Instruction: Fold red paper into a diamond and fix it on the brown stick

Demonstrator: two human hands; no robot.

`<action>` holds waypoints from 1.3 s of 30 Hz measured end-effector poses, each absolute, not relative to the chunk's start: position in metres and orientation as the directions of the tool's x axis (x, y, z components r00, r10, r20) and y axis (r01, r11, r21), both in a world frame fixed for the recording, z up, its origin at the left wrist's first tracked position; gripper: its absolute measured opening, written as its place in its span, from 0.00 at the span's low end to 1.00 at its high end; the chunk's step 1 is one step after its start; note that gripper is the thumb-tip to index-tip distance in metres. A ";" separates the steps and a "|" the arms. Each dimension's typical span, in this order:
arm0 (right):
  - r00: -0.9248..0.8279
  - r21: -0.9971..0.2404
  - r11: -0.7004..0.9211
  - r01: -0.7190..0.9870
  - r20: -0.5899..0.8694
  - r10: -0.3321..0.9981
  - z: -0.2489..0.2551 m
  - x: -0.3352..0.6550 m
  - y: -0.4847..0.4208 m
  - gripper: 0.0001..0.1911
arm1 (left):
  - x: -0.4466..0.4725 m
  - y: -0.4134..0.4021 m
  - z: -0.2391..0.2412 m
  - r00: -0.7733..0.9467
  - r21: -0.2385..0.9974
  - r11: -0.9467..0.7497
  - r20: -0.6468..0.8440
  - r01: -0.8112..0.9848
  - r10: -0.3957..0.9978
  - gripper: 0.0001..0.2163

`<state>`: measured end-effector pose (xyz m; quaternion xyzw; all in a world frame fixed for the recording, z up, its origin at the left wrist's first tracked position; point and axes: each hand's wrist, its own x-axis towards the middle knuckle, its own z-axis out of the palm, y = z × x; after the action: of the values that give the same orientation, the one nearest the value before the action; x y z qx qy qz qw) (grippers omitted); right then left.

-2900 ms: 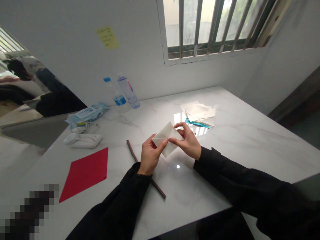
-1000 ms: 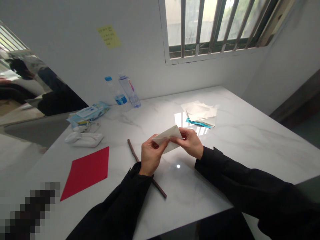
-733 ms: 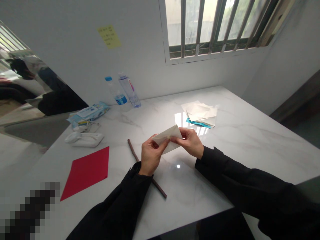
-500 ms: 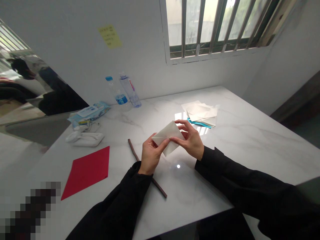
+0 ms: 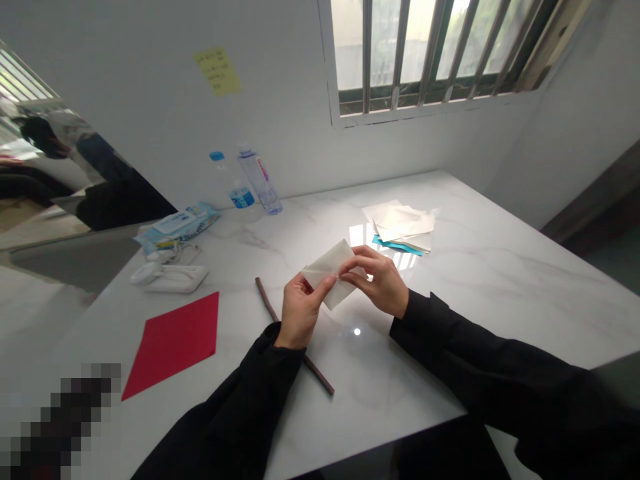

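A folded piece of white paper (image 5: 327,263) is held above the table between both hands. My left hand (image 5: 304,303) grips its left side, thumb pressed on the front and the other fingers behind it. My right hand (image 5: 377,277) pinches the paper near its middle with thumb and fingertips; part of the right side is hidden by these fingers. Below my left wrist a thin brown stick (image 5: 317,373) lies slantwise on the table, partly covered by the sleeve. To the left, a red sheet of paper (image 5: 177,340) rests flat.
A pile of white papers (image 5: 403,223) with a blue sheet (image 5: 400,247) under it lies at the back right. Two plastic bottles (image 5: 243,198) (image 5: 267,190) stand by the wall. A wipes pack (image 5: 183,223) and a white device (image 5: 177,279) sit at the left edge.
My right hand's index finger has come down from the paper's top corner to its middle, beside the thumb. The left hand keeps its hold, and the paper has barely shifted.
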<state>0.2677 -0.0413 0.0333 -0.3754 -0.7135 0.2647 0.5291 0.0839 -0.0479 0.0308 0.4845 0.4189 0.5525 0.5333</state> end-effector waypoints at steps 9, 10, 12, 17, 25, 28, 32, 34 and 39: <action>-0.172 -0.845 0.510 0.162 0.485 0.858 0.026 0.267 -0.039 0.07 | 0.084 -0.047 0.029 0.035 0.974 -0.056 0.066 -0.220 0.997 0.21; -0.171 -0.853 0.499 0.151 0.475 0.863 0.026 0.266 -0.039 0.08 | 0.084 -0.047 0.029 0.030 0.974 -0.061 0.069 -0.216 0.997 0.21; -0.167 -0.863 0.486 0.139 0.464 0.870 0.026 0.266 -0.039 0.09 | 0.083 -0.047 0.028 0.021 0.976 -0.073 0.079 -0.207 0.997 0.21; -0.160 -0.869 0.477 0.131 0.456 0.876 0.025 0.266 -0.039 0.10 | 0.084 -0.048 0.031 0.027 0.978 -0.106 0.113 -0.178 0.993 0.19; -0.154 -0.865 0.470 0.174 0.448 0.881 0.028 0.266 -0.040 0.08 | 0.086 -0.051 0.035 0.050 0.980 -0.110 0.120 -0.165 0.992 0.16; -0.151 -0.866 0.466 0.180 0.444 0.883 0.029 0.266 -0.041 0.08 | 0.085 -0.051 0.034 0.059 0.982 -0.103 0.114 -0.157 0.992 0.16; -0.146 -0.871 0.456 0.183 0.435 0.889 0.030 0.266 -0.041 0.08 | 0.084 -0.051 0.035 0.052 0.985 -0.102 0.110 -0.141 0.993 0.16; -0.144 -0.874 0.452 0.178 0.432 0.891 0.029 0.266 -0.041 0.08 | 0.084 -0.051 0.035 0.049 0.985 -0.100 0.108 -0.137 0.993 0.16; -0.146 -0.881 0.441 0.174 0.420 0.896 0.028 0.266 -0.040 0.08 | 0.085 -0.051 0.035 0.051 0.984 -0.099 0.107 -0.146 0.993 0.16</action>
<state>0.2657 -0.0398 0.0279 -0.3980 -0.6720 0.3482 0.5184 0.0847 -0.0509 0.0351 0.5024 0.4215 0.5450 0.5223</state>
